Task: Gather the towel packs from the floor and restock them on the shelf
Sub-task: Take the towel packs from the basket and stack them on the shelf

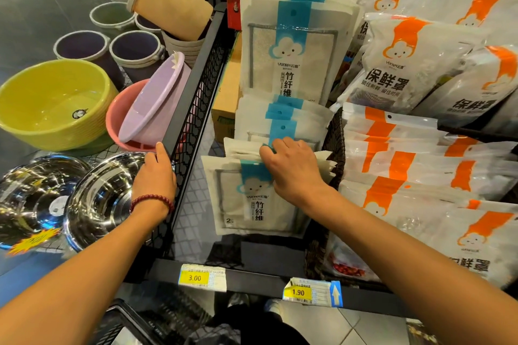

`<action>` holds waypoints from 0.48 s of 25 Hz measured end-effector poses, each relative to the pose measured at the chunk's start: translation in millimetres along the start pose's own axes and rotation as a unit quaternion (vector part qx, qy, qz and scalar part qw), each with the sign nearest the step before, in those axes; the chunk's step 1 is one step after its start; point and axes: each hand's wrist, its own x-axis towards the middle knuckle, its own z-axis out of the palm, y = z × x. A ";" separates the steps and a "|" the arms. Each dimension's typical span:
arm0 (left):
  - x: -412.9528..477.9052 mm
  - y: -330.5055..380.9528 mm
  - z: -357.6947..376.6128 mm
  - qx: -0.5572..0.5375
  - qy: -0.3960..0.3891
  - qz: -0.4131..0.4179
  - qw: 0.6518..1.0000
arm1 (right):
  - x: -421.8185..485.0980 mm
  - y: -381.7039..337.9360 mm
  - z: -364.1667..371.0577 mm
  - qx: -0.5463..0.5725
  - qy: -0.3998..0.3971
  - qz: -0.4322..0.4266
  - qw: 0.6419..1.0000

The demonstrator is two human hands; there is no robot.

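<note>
White towel packs with a blue stripe and cloud face stand in a row in the shelf's middle bay. The front towel pack leans upright near the shelf edge. More towel packs stand stacked behind it. My right hand grips the top edges of the front packs, fingers curled over them. My left hand, with a bead bracelet at the wrist, holds the top rail of the black wire divider at the bay's left side.
Orange-striped white bags fill the bay to the right, past a dark wicker basket wall. Left of the divider sit steel bowls, plastic basins and buckets. Price tags hang on the front shelf edge.
</note>
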 end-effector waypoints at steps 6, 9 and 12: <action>-0.4 0.5 -0.2 -0.001 0.002 -0.003 1.000 | -0.7 16.5 12.9 0.029 -0.025 0.050 0.998; -0.1 0.4 0.2 0.008 -0.001 -0.003 1.000 | -4.1 18.6 17.8 0.018 -0.026 0.071 0.997; -0.3 0.9 -0.3 0.005 -0.002 0.000 1.000 | -6.4 22.5 23.7 0.009 -0.061 0.110 0.992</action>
